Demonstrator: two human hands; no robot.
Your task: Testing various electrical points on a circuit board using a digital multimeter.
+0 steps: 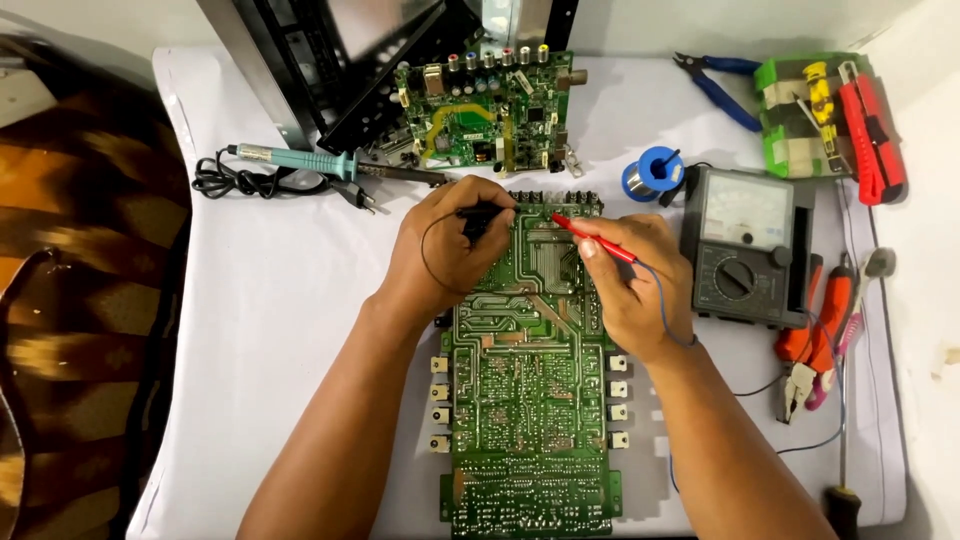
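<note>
2 hands work over a long green circuit board [525,400] that lies solder side up in the middle of a white table [280,300]. The left hand [445,250] is closed around a black probe [480,215], whose tip sits at the board's far edge. The right hand [630,285] pinches a red probe [590,238] between thumb and fingers, its tip touching the board near the top, just beside the black one. A thin blue wire [665,300] runs back from the red probe over the right wrist. An analog meter [748,245] stands just right of the right hand. Beyond the board lie a smaller green board [485,110], a soldering iron [320,163] with a teal handle, and a blue spool of solder [655,172]. Blue cutters [720,85] and orange pliers [815,340] lie along the right side.
</note>
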